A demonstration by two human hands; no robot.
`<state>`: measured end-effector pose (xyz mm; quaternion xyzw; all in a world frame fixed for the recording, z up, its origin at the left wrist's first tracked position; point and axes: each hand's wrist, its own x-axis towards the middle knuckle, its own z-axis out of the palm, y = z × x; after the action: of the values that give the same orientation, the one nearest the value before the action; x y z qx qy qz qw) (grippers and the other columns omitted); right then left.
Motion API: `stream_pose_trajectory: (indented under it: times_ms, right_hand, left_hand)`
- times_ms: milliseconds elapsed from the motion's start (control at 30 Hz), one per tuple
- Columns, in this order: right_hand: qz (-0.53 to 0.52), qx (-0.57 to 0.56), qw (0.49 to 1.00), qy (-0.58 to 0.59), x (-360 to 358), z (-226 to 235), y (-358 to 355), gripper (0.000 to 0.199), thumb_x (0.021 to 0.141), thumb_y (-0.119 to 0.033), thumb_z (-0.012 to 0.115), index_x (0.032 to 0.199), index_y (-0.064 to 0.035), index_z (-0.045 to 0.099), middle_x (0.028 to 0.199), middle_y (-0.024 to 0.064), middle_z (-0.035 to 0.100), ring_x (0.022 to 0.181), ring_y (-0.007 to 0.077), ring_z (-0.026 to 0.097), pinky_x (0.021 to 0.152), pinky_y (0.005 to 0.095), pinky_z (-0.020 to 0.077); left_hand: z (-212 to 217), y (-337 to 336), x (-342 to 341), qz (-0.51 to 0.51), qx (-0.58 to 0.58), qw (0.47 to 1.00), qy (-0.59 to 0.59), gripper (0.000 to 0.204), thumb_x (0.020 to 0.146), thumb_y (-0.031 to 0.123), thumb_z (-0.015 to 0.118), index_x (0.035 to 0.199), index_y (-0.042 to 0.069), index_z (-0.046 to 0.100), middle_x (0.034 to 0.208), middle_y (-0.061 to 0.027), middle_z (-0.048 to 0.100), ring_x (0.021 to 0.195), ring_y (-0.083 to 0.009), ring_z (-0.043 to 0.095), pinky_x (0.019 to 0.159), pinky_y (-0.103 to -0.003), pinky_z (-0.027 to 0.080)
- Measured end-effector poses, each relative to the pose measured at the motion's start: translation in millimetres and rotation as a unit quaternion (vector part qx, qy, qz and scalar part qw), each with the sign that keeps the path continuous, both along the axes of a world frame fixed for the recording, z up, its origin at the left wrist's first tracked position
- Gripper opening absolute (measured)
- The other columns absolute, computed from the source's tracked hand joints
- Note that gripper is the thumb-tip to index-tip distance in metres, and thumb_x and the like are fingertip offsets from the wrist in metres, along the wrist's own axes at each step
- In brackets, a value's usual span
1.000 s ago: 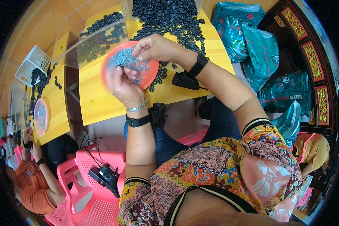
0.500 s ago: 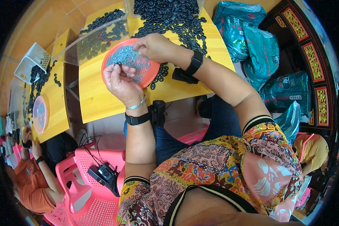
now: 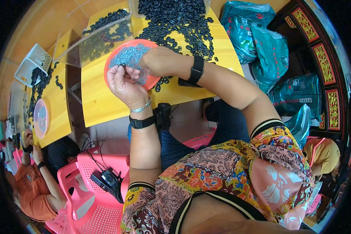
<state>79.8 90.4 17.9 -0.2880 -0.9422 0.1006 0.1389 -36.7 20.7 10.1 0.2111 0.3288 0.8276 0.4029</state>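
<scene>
A round orange-red plate [image 3: 115,58] with a heap of small grey rings lies on the yellow table [image 3: 101,101]. My left hand [image 3: 124,84] is at the plate's near rim, palm up, fingers curled around a small black ring. My right hand [image 3: 160,62] rests over the plate's right side with its fingers closed on the small parts; what it pinches is hidden. A large pile of black rings [image 3: 179,19] covers the table beyond the plate.
A clear plastic box [image 3: 93,43] with black rings stands left of the plate. Teal sacks [image 3: 261,43] lie at the right. A pink plastic chair [image 3: 89,187] with a black device is at the lower left. Another person in orange [image 3: 35,187] works at a second yellow table [image 3: 56,109].
Both hands and the plate have stayed in place; my left hand has dropped slightly toward the plate's near rim and its fingers have shifted around the small parts.
</scene>
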Motion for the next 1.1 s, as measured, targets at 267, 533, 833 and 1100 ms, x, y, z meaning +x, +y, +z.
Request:
stream_pose_trajectory:
  times_ms: [267, 533, 833, 1100]
  right_hand:
    - [-0.024, -0.078, 0.995, 0.062, -1.0, -0.2, 4.9, 0.011, 0.073, -0.017, 0.062, 0.075, -0.0064, 0.062, 0.07, 0.0133, 0.061, 0.069, 0.0302, 0.06, 0.061, 0.0392, 0.0465]
    - [-0.023, -0.266, 0.926, 0.267, 30.1, 3.5, 14.6, 0.017, 0.08, -0.02, 0.063, 0.082, -0.003, 0.062, 0.072, 0.0017, 0.061, 0.065, 0.0105, 0.056, 0.058, 0.0272, 0.0447]
    - [-0.063, -0.365, 0.825, 0.426, 64.4, 15.2, -41.2, 0.011, 0.086, -0.013, 0.059, 0.088, -0.0022, 0.058, 0.073, -0.0015, 0.058, 0.066, 0.0051, 0.051, 0.058, 0.0199, 0.0414]
    - [-0.081, -0.304, 0.85, 0.422, 56.2, 8.0, -48.2, 0.009, 0.089, -0.008, 0.051, 0.086, -0.0001, 0.053, 0.063, 0.0037, 0.058, 0.056, 0.0076, 0.055, 0.052, 0.022, 0.0443]
  left_hand:
    - [0.5, -1.7, -1.8, 0.003, -0.009, 1.0, 0.0, 0.002, 0.085, 0.008, 0.047, 0.086, 0.006, 0.047, 0.062, -0.0065, 0.054, 0.049, -0.0143, 0.051, 0.044, -0.022, 0.04]
    - [-2.3, -1.2, 9.2, -0.111, -0.024, 0.992, 0.049, 0.004, 0.087, 0.009, 0.049, 0.084, 0.006, 0.048, 0.064, -0.0051, 0.054, 0.051, -0.0128, 0.051, 0.047, -0.022, 0.039]
    - [-1.0, -21.0, 51.7, -0.202, -0.039, 0.97, 0.126, 0.009, 0.09, 0.014, 0.049, 0.086, 0.006, 0.048, 0.065, -0.0032, 0.053, 0.052, -0.0084, 0.046, 0.049, -0.019, 0.034]
    - [-8.0, -21.5, 61.3, -0.198, -0.024, 0.975, 0.102, 0.013, 0.091, 0.015, 0.046, 0.082, 0.006, 0.046, 0.064, -0.0041, 0.051, 0.051, -0.0091, 0.044, 0.049, -0.02, 0.034]
